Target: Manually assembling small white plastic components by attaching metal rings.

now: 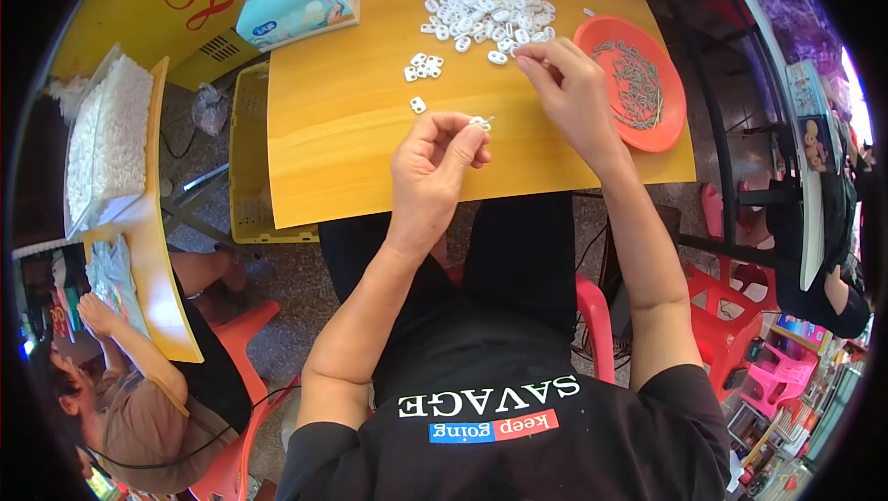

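Pin [491,119] and white link [479,123] sit pinched in the left hand [430,166] above the near part of the desk [347,173]. The right hand [581,94], nearly closed, is at the near edge of the link pile [483,0] (whether it grips one, we cannot tell), beside a red bowl [674,85] of pins [638,85].

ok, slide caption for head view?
Left hand pinching a white piece; right hand at a pile of two-holed pieces, near red tray of metal pins.
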`<state>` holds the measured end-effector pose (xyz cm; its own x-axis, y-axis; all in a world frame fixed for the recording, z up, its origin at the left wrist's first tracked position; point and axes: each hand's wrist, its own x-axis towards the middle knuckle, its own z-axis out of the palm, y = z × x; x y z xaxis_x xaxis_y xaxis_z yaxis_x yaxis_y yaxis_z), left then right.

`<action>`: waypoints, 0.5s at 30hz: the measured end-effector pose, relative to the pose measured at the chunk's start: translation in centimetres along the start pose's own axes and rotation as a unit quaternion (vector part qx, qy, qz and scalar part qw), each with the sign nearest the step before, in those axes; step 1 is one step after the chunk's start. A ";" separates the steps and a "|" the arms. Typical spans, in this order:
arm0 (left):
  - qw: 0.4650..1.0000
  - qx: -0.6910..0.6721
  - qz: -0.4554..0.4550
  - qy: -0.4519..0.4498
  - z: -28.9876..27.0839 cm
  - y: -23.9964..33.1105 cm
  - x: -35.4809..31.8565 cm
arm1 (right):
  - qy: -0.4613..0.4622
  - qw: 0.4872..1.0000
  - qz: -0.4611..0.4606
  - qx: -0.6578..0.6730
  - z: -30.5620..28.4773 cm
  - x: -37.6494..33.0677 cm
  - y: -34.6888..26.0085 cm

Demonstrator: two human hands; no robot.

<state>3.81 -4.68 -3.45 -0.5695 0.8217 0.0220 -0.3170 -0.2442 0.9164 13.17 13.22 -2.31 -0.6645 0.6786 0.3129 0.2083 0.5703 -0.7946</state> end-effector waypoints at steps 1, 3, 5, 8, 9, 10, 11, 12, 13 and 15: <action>1.000 0.011 0.003 0.003 -0.1 0.2 0.1 | 0.020 0.989 -0.103 -0.107 0.0 0.4 0.3; 1.000 0.021 0.005 0.010 -0.3 0.2 0.3 | 0.008 0.980 -0.117 -0.163 0.6 0.9 0.3; 1.000 0.014 0.002 0.009 -0.3 -0.1 0.5 | -0.005 0.967 -0.130 -0.217 1.2 1.5 0.4; 1.000 0.003 -0.005 0.008 -0.4 -0.5 0.6 | -0.055 0.939 -0.150 -0.303 1.7 1.8 0.6; 1.000 -0.002 -0.008 0.008 -0.5 -0.6 0.6 | -0.060 0.931 -0.163 -0.321 1.8 1.7 0.6; 1.000 -0.003 -0.010 0.008 -0.6 -0.6 0.7 | -0.065 0.922 -0.176 -0.338 1.8 1.7 0.5; 1.000 0.001 -0.007 0.005 -0.8 -0.7 0.8 | -0.067 0.923 -0.174 -0.338 1.8 1.5 0.5; 1.000 0.003 -0.003 0.003 -0.9 -0.7 0.8 | -0.072 0.926 -0.180 -0.323 1.7 1.2 0.4; 1.000 0.003 -0.005 0.004 -0.9 -0.7 0.8 | -0.077 0.930 -0.185 -0.308 1.5 0.8 0.2; 1.000 -0.001 -0.005 0.005 -0.7 -0.6 0.8 | -0.092 0.980 -0.076 -0.158 1.2 0.3 -0.5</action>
<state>3.00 -4.29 -4.24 -0.5733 0.8193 0.0088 -0.3241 -0.2367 0.9159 12.04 12.57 -2.48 -0.8176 0.4961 0.2924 0.2897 0.7932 -0.5356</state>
